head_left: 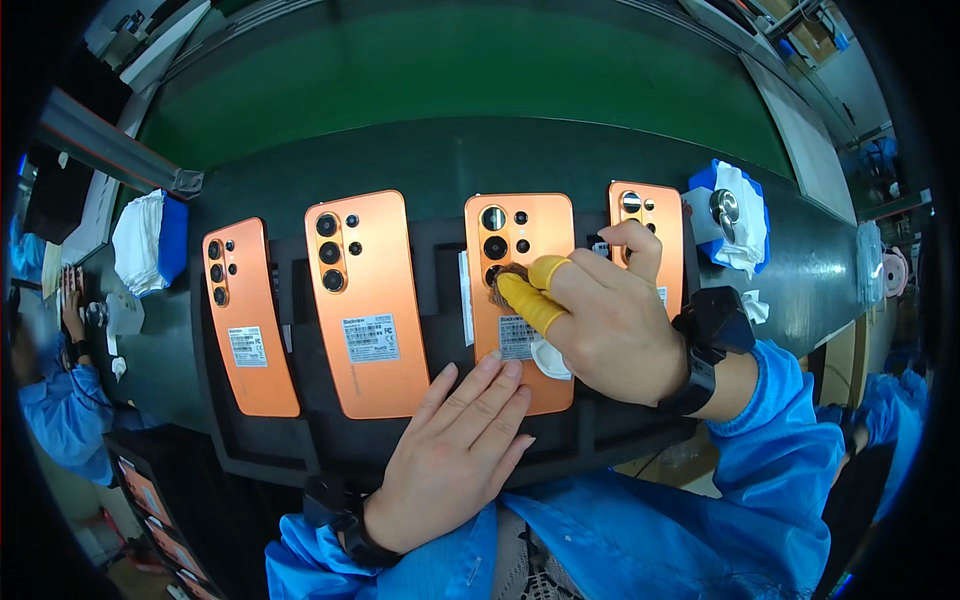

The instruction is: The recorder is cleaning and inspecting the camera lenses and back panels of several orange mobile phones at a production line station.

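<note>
Blue smock sleeves are seen nearest the camera, and from them the two bare hands are extended over a black foam tray [300, 450] that is laid on the dark surface [450, 160]. Four flat orange phones are set back-up in the tray's recesses. The third orange phone from the left [530, 225] is the one being worked on.

The left hand [455, 455] is laid flat, fingers together and outstretched, gripping nothing; its fingertips [500, 372] are pressed on the lower edge of that phone, apparently to steady it. The right hand [610, 330] is held over the phone's middle. Its thumb and forefinger, each capped in a yellow rubber finger cot [530, 300], are pinched narrowly on something small and brownish at the lowest camera lens [497, 273]; what exactly is pinched cannot be told. A small white pad or cloth [548, 358] is partly seen beneath the palm.

The phone is judged to be light, stiff and thin, with a smooth satin back that is likely slippery under bare skin. The raised lens rings are judged fragile and easily smudged. It is best taken by its long side edges, away from the lenses and the white label [516, 335].

Folded white cloths on a blue holder [740, 215] are placed at the right, and another stack [145, 240] at the left.
</note>
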Demonstrator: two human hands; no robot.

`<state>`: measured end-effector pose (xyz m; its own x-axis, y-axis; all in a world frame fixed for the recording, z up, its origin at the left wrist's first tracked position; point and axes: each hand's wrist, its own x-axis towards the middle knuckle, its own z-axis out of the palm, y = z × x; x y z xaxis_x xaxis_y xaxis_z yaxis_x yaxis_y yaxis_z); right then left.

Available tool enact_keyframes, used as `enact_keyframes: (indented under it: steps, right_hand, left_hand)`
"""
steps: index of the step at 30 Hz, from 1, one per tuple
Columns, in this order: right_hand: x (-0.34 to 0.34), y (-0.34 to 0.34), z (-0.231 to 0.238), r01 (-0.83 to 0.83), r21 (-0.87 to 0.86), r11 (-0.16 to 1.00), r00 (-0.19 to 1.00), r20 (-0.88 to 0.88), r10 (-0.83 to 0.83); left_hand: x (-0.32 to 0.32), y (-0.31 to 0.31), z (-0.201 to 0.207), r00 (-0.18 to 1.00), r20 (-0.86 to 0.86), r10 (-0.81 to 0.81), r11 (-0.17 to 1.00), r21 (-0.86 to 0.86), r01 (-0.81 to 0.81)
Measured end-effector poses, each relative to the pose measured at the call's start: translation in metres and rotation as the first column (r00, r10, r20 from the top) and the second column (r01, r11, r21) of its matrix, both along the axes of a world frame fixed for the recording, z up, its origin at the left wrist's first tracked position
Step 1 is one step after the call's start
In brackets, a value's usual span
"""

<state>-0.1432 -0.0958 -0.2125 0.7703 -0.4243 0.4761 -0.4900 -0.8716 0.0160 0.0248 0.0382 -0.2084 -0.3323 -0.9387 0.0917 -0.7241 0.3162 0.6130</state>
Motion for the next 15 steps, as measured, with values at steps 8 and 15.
enact_keyframes:
  steps: [8,15]
  right_hand:
    - [0.000,0.003,0.004,0.036,0.018,0.999,0.999,-0.018,-0.035]
    - [0.010,-0.001,0.005,-0.010,0.016,1.000,1.000,-0.009,0.010]
  left_hand:
    - [0.001,0.001,0.000,1.000,0.009,0.013,1.000,-0.015,-0.013]
    - [0.000,0.001,0.001,0.999,0.033,0.014,1.000,-0.028,-0.014]
